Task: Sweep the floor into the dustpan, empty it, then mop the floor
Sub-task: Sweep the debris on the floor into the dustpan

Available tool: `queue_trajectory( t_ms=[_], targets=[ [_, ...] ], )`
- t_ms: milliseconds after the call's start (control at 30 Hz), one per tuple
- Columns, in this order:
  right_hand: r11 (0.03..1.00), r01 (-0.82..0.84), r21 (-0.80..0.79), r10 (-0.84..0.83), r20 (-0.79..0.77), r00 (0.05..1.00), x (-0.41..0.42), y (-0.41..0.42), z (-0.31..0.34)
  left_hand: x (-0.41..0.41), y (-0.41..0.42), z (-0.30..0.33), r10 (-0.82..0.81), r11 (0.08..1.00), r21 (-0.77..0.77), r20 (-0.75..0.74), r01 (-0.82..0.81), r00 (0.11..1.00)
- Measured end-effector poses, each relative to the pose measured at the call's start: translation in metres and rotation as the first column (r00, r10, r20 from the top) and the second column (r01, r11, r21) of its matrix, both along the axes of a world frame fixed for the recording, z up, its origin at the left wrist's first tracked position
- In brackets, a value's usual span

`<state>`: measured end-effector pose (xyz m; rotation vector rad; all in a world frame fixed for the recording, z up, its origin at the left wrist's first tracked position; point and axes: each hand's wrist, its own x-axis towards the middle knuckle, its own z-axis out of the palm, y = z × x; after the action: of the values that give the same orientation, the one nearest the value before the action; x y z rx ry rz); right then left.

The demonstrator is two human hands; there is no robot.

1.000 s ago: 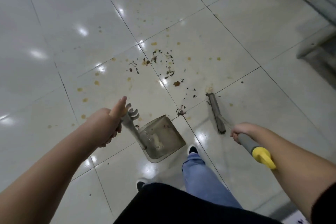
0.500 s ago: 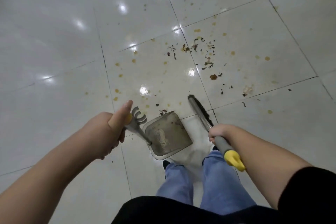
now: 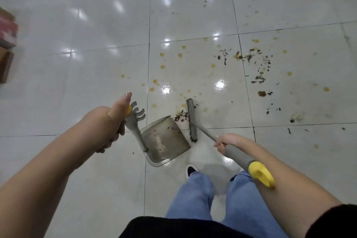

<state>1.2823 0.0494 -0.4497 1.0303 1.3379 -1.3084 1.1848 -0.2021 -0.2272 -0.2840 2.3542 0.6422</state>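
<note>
My left hand [image 3: 108, 127] is wrapped round the top of the dustpan handle [image 3: 135, 127], thumb lying straight along it, and that tilts the grey dustpan [image 3: 164, 141] so its open lip sits on the tiles at centre frame, facing the mess. My right hand [image 3: 225, 142] is clenched on the grey grip of the broom handle [image 3: 239, 155], yellow cap trailing toward my forearm at lower right. The broom head [image 3: 192, 121] stands just beside the pan's right edge, with a small clump of dry leaf bits [image 3: 180, 116] caught between bristles and lip. I judge that's the point of this hold: the pan pinned as a backstop, the broom angled to flick the clump in. Some grit already shows inside the pan.

Plenty left, though. The main scatter of leaf debris [image 3: 258, 67] lies at the right of the frame, well apart from the pan, and yellowish spots [image 3: 162, 66] dot the tiles above it; I'd guess those are dried drips for the mop, but the glare makes that hard to call. My shoes and jeans [image 3: 193, 195] crowd the bottom centre, close behind the pan. Something reddish and boxy [image 3: 7, 33] blurs at the left edge.
</note>
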Motion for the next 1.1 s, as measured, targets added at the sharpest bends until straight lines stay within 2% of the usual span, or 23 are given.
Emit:
queue_trajectory(
  t_ms=[100, 267, 367, 500, 633, 800, 967, 1100],
  targets=[
    [0.994, 0.113, -0.001, -0.112, 0.036, 0.993, 0.007, -0.013, 0.006, -0.012, -0.012, -0.01, 0.039, 0.998, 0.041, -0.014, -0.038, 0.999],
    [0.98, 0.129, 0.153, -0.129, -0.01, 0.992, 0.021, -0.022, 0.016, -0.025, -0.022, -0.025, 0.066, 0.996, 0.054, -0.007, -0.066, 0.998],
    [0.968, 0.178, 0.179, -0.181, -0.002, 0.984, 0.03, -0.024, 0.016, -0.027, -0.031, -0.024, 0.049, 0.997, 0.053, -0.01, -0.048, 0.999],
    [0.966, 0.131, 0.225, -0.141, 0.028, 0.99, 0.033, -0.023, 0.007, -0.029, -0.041, -0.018, 0.091, 0.995, 0.046, -0.027, -0.089, 0.995],
    [0.989, 0.06, 0.136, -0.072, 0.083, 0.994, 0.028, -0.01, 0.0, -0.029, -0.048, -0.018, 0.089, 0.996, 0.015, -0.026, -0.089, 0.996],
    [0.978, 0.21, 0.009, -0.21, 0.074, 0.975, 0.022, -0.024, 0.008, -0.025, -0.056, -0.022, 0.141, 0.99, -0.026, -0.001, -0.141, 0.99],
    [0.994, 0.09, -0.066, -0.09, -0.005, 0.996, -0.02, -0.069, 0.011, -0.02, -0.051, -0.03, 0.154, 0.987, -0.057, 0.022, -0.152, 0.988],
    [0.982, 0.084, -0.17, -0.061, 0.134, 0.989, -0.074, -0.095, 0.001, -0.022, -0.047, -0.034, 0.162, 0.984, -0.084, 0.029, -0.159, 0.986]
  ],
)
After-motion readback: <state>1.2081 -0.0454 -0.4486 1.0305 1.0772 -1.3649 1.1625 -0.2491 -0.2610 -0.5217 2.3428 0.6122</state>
